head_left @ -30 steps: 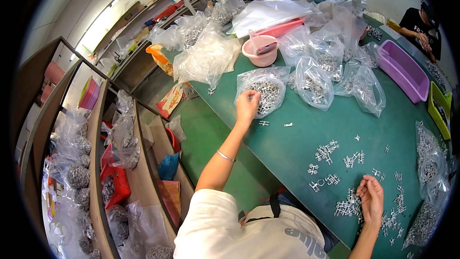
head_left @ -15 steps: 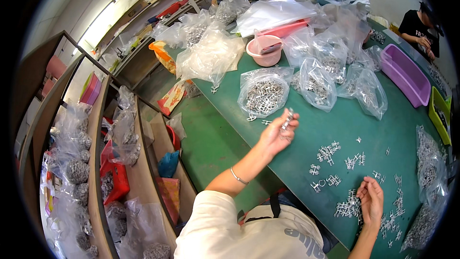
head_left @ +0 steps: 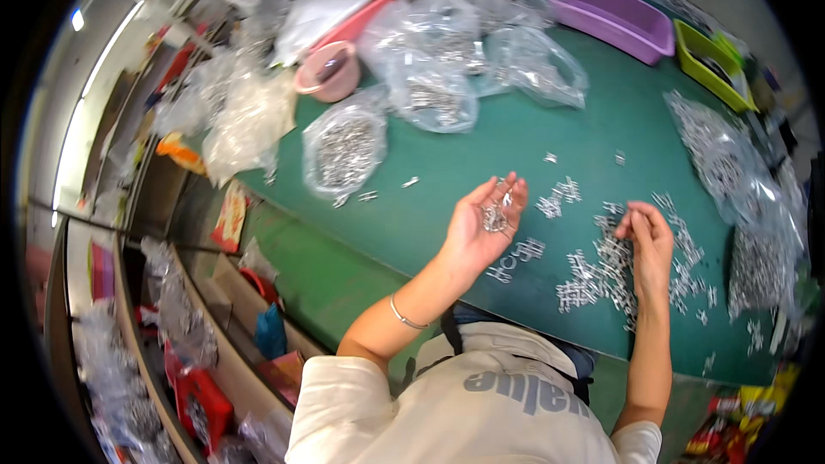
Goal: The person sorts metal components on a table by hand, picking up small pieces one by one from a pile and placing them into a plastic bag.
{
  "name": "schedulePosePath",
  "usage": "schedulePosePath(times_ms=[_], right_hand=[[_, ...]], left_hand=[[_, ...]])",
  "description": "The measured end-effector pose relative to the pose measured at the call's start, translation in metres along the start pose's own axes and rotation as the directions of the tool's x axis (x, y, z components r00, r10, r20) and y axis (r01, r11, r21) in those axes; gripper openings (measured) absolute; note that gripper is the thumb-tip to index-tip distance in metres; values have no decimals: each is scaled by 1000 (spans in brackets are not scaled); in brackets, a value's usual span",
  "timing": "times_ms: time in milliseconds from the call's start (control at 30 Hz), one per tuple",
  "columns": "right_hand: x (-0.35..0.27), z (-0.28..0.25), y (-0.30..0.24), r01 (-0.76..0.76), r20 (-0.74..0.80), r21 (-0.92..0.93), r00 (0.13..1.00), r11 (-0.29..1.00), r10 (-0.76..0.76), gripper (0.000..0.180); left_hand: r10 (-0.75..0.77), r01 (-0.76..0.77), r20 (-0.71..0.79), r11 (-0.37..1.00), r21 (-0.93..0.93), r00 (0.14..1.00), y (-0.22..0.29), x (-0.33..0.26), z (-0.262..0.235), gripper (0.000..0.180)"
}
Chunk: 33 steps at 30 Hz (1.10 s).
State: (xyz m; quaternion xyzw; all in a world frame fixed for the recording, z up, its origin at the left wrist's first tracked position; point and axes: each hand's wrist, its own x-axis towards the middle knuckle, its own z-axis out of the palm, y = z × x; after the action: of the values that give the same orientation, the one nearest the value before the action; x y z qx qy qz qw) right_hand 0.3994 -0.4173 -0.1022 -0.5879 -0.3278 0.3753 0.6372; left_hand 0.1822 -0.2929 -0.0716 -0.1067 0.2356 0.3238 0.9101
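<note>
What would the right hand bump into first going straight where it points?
Following the forearm, the right hand would probably meet the lone silver metal piece ahead on the green table, though the hand's height is unclear.

The left forearm (head_left: 421, 296) slants up and rightward from a bent elbow, bare to the wrist. The left hand (head_left: 486, 225) is turned palm up, cupped in a loose hold, its fingers bent and pointing upward. The right forearm (head_left: 646, 365) rises nearly straight; the right hand (head_left: 650, 242) curls its fingers leftward — whether they pinch anything is unclear. The two hands are well apart.
</note>
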Motion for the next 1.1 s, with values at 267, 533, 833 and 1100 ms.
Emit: schedulePosePath(times_ms=[267, 533, 833, 1100], right_hand=[[10, -23, 4, 144, -57, -224, 985, 964, -161, 18], [-7, 10, -1, -7, -62, 324, 998, 946, 28, 36], [-17, 25, -10, -282, 114, 801, 938, 529, 328, 33], [-28, 9, 1, -371, 247, 899, 867, 231, 432, 25]], left_hand=[[-314, 209, 482, 943, 260, 818, -20, 61, -9, 12], [-92, -20, 223, 891, 454, 971, -88, 64, 6, 40], [-66, -406, 567, 631, 661, 821, -115, 53, 7, 40], [-208, -853, 827, -131, 505, 522, -122, 33, 12, 41]])
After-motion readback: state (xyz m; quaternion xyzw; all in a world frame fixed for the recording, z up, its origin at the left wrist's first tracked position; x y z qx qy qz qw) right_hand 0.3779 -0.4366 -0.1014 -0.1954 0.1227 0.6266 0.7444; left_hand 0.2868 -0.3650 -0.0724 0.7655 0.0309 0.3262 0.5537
